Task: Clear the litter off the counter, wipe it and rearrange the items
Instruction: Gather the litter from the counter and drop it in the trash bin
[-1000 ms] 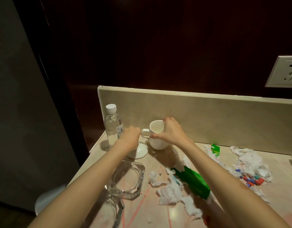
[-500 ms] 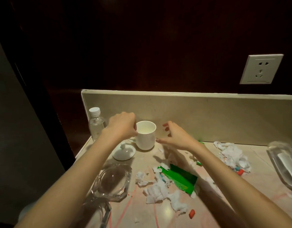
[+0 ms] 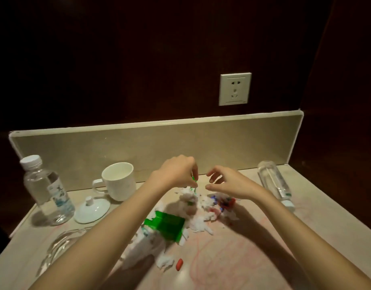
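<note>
Torn white tissue scraps [image 3: 198,221] lie heaped on the beige counter [image 3: 253,258], mixed with a green wrapper [image 3: 166,226] and small red and blue bits [image 3: 225,203]. My left hand [image 3: 177,173] hovers over the heap, pinching a small green scrap [image 3: 194,184] between thumb and fingers. Just to its right, my right hand [image 3: 229,183] is held above the coloured bits with fingers spread and nothing in them. A red capsule-like piece [image 3: 179,264] lies alone near the front.
At the left stand a capped water bottle [image 3: 47,188], a white mug [image 3: 118,182] and its white lid [image 3: 91,210]. A glass ashtray [image 3: 61,245] sits front left. Another clear bottle [image 3: 274,183] lies on its side at the right. A wall socket [image 3: 234,88] is above the backsplash.
Both hands left the mug and moved right to the litter heap. The left hand now pinches a green scrap. The view has swung right.
</note>
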Tool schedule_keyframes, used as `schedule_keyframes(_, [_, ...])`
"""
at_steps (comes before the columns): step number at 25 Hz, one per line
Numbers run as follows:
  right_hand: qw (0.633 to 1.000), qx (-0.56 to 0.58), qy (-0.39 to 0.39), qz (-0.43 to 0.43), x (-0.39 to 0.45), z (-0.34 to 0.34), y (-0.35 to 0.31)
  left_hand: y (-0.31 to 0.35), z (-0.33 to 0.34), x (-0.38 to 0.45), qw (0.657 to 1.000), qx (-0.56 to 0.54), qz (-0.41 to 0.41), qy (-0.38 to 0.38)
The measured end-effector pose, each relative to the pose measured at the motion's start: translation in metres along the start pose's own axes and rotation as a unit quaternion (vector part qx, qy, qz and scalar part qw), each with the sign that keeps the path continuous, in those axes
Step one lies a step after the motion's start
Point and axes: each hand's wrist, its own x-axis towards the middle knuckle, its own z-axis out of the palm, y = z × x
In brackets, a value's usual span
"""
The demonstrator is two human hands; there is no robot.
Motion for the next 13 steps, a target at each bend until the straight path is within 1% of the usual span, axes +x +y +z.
schedule_keyframes(5, [0.994, -0.007, 0.093, 0.058, -0.034, -0.042, 0.058, 0.061, 0.017, 0.040, 0.997, -0.021, 0.066, -0.021])
schedule_keyframes(9, [0.979, -0.059, 0.176, 0.082, -0.057, -0.067, 0.097, 0.099, 0.029, 0.060, 0.995, -0.019, 0.096, -0.030])
schedule_keyframes(11, [0.973, -0.084, 0.180, 0.120, -0.064, -0.072, 0.109, 0.110, 0.032, 0.066, 0.994, -0.016, 0.100, -0.040])
schedule_keyframes(13, [0.970, -0.103, 0.142, 0.168, -0.066, -0.069, 0.116, 0.115, 0.035, 0.071, 0.994, -0.014, 0.098, -0.054])
